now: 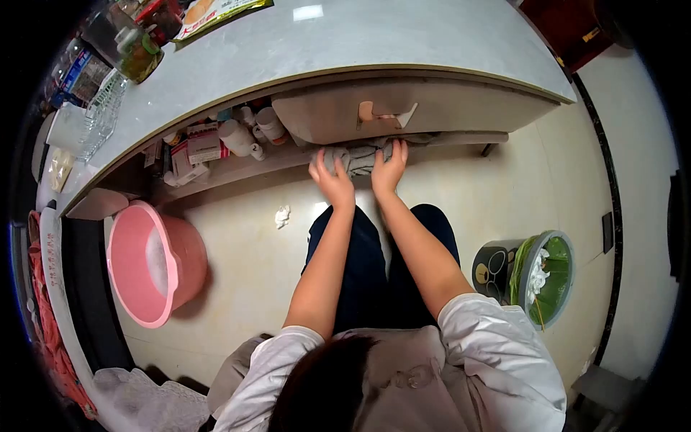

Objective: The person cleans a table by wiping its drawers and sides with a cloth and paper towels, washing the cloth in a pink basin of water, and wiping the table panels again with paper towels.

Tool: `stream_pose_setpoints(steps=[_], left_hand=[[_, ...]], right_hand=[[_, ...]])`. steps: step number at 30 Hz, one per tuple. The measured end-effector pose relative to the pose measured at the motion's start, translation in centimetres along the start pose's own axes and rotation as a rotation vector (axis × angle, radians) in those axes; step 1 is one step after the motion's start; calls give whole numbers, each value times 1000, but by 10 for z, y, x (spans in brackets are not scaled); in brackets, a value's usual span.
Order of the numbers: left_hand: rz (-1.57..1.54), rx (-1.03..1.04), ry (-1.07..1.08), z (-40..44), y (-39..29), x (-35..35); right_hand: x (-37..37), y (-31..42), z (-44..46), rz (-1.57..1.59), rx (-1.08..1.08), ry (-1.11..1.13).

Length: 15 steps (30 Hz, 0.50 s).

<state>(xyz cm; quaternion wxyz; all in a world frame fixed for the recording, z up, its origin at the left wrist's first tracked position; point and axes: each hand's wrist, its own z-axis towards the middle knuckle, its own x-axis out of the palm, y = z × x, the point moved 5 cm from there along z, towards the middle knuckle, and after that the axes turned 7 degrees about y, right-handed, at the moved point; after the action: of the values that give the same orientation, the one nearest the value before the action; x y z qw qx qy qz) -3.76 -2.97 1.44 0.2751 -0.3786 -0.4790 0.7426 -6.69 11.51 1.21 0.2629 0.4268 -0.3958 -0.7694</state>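
Observation:
A crumpled grey cloth lies against the low shelf edge below the sliding cabinet panel. My left hand holds its left part, with the fingers curled over it. On the right part of the same cloth is my right hand, its fingers bent around the fabric. Just above the hands is the panel, which has a cut-out handle. White bottles and small medicine boxes stand on the open shelf to the left.
A pink basin sits on the floor at the left. At the right stands a bin with a green liner and white tissues. A crumpled tissue lies on the floor. The light countertop overhangs the cabinet, with jars at its left.

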Motion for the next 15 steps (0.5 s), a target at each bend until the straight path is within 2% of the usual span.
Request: stream_pose_setpoints(steps=[2, 3, 5, 8, 9, 10, 11, 12, 13, 15], left_hand=[[50, 55, 7, -3, -9, 7], [153, 113, 3, 30, 5, 7], [338, 121, 39, 8, 8, -1], [457, 260, 159, 31, 12, -8], [443, 284, 160, 38, 23, -17], [457, 280, 131, 43, 29, -35], [481, 181, 51, 51, 47, -54], [367, 38, -2, 64, 57, -75], [369, 81, -55, 77, 55, -97], [437, -13, -42, 103, 48, -111]], right_hand=[[-2, -7, -1, -118, -3, -10], [33, -2, 11, -131, -17, -2], [22, -7, -9, -255, -24, 73], [58, 11, -9, -309, -161, 219], [64, 22, -15, -263, -215, 188], [70, 26, -21, -194, -151, 195], [81, 30, -30, -227, -153, 228], [97, 33, -42, -175, -201, 313], [112, 42, -56, -116, -309, 315], [128, 65, -67, -83, -330, 348]])
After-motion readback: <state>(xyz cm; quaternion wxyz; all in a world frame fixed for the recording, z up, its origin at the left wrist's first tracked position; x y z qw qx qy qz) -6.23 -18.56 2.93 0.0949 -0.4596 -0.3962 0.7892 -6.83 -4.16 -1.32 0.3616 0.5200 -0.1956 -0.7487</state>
